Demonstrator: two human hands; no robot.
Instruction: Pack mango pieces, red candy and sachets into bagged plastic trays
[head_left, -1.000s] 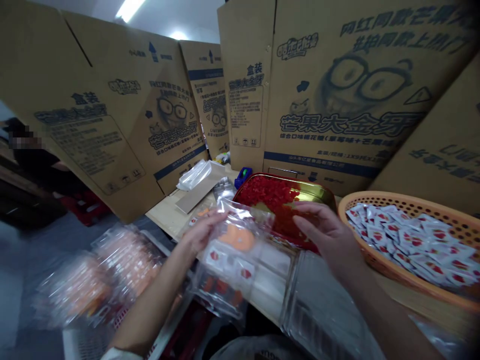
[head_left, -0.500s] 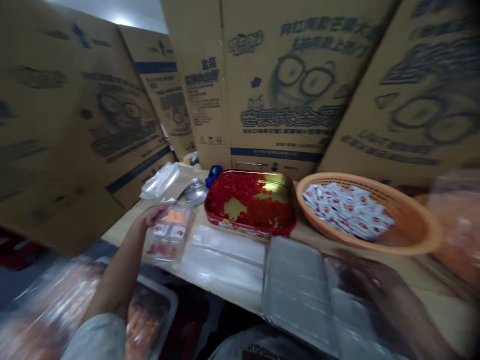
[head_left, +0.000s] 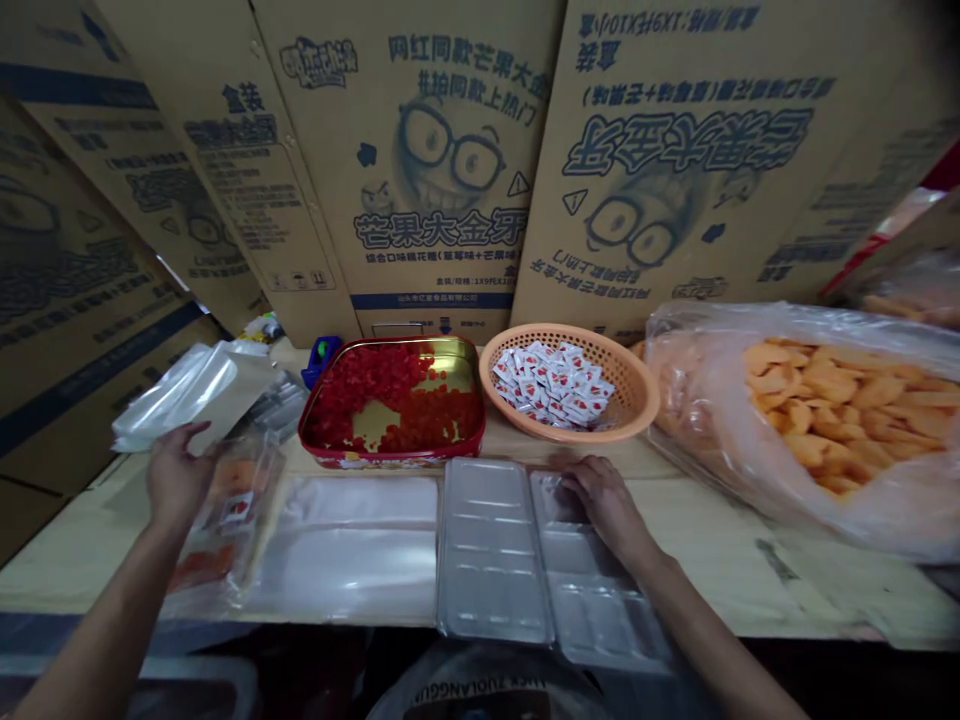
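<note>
My left hand (head_left: 178, 474) is at the left, fingers apart, over a filled clear tray (head_left: 238, 510) that holds orange pieces and a small sachet. Behind that hand lie clear plastic bags (head_left: 196, 388). My right hand (head_left: 604, 500) touches the upper part of a clear compartment tray (head_left: 600, 605), its fingers bent down at the rim. Beside it stands another clear tray stack (head_left: 491, 550). Flat clear film bags (head_left: 352, 550) lie between the trays and the filled one.
A red tin (head_left: 394, 459) holds red and orange bits. The orange basket (head_left: 637, 390) contains white sachets. At the right lies a big plastic bag of orange pieces (head_left: 847, 410). Cardboard boxes (head_left: 420, 200) stand along the back, with a blue tape dispenser (head_left: 321, 360) before them.
The view has turned right, bringing the bag of orange pieces into sight. My left hand has moved off the filled tray's top edge. My right hand is now at the clear tray's upper end.
</note>
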